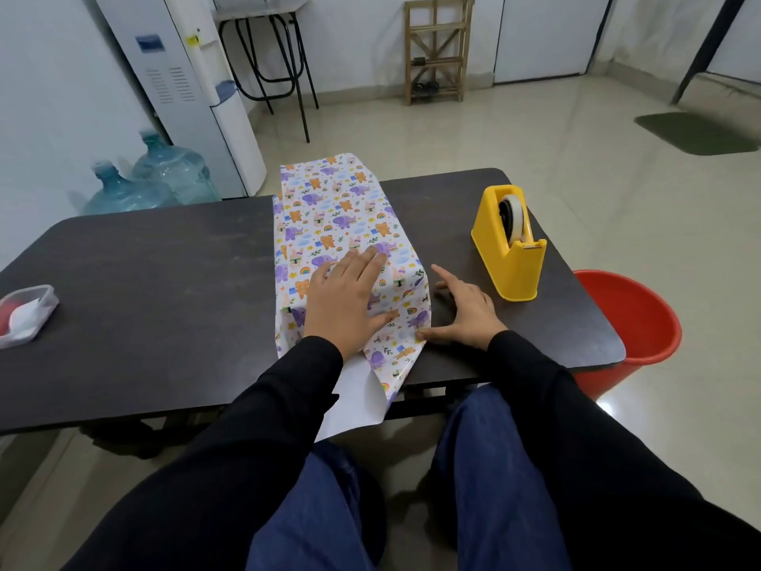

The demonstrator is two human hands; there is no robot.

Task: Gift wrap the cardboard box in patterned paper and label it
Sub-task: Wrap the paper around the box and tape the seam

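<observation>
Here the open near end could slip loose
The box (350,224) sits mid-way along the table (164,282) under the paper (395,364); should the left hand (341,298) lift, the wrap may slacken, I judge; it lies flat on top, fingers straight, pressing; the right hand (465,315) rests on the table beside the box, fingers spread, thumb touching the flap.

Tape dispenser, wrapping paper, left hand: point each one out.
Tape dispenser (514,274): head view, yellow side wall.
Wrapping paper (329,208): head view, patterned top surface.
Left hand (341,300): head view, back of the hand.
</observation>
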